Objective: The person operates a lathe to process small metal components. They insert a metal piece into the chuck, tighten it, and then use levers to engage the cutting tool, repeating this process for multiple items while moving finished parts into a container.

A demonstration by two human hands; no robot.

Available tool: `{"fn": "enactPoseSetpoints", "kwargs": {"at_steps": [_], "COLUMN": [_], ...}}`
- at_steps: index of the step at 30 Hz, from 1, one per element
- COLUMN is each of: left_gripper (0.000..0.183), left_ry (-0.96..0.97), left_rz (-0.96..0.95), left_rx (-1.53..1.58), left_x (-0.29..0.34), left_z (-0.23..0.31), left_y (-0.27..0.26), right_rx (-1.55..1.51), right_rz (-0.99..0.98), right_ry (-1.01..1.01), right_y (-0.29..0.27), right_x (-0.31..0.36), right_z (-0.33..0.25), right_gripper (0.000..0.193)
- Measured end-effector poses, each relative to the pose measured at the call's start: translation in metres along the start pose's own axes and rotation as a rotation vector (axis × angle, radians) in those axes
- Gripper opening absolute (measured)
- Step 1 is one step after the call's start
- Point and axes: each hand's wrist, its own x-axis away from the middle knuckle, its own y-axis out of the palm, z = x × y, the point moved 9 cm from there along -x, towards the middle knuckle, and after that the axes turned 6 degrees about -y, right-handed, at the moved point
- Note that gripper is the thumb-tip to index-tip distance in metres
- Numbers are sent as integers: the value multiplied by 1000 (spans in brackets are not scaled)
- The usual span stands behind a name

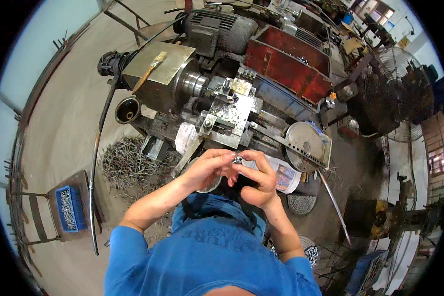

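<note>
Between my two hands, in front of the lathe, is a small round metal part [238, 160] with a hole in its end. My left hand [208, 167] pinches it from the left with thumb and fingertips. From the other side my right hand [259, 176] grips it, index finger and thumb curled round it. Just beyond the hands lies the lathe's metal cross slide [229, 118] with its tool post. The shiny spindle chuck [193, 84] sits to the left of the slide. A white rag [186, 137] hangs near my left hand.
A brush [150, 71] lies on the headstock cover. Behind the slide stands a red metal bin [288, 64]. Metal shavings [128, 163] heap on the floor at left, near a blue basket [68, 209] of small parts. Long levers [97, 153] stick out; a large fan [392, 93] stands right.
</note>
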Motion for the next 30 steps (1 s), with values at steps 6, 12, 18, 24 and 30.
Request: {"fn": "enactPoseSetpoints", "kwargs": {"at_steps": [6, 12, 18, 24, 30], "left_gripper": [28, 30, 27, 28, 34], "left_ry": [167, 271, 296, -12, -257], "left_rz": [326, 382, 646, 1344, 1456], "left_rx": [-571, -1068, -1359, -1805, -1493], "left_x": [6, 22, 104, 265, 338], "left_z": [37, 87, 165, 189, 115], "left_y": [-13, -9, -67, -181, -238], "right_rx": [286, 284, 429, 896, 984], "right_rz": [-94, -288, -453, -705, -754], "right_ry": [-70, -170, -176, -159, -106], "right_y": [11, 27, 57, 121, 130], "right_x": [-15, -50, -111, -151, -151], "right_z": [-8, -7, 49, 136, 155], "right_gripper": [40, 34, 33, 15, 20]}}
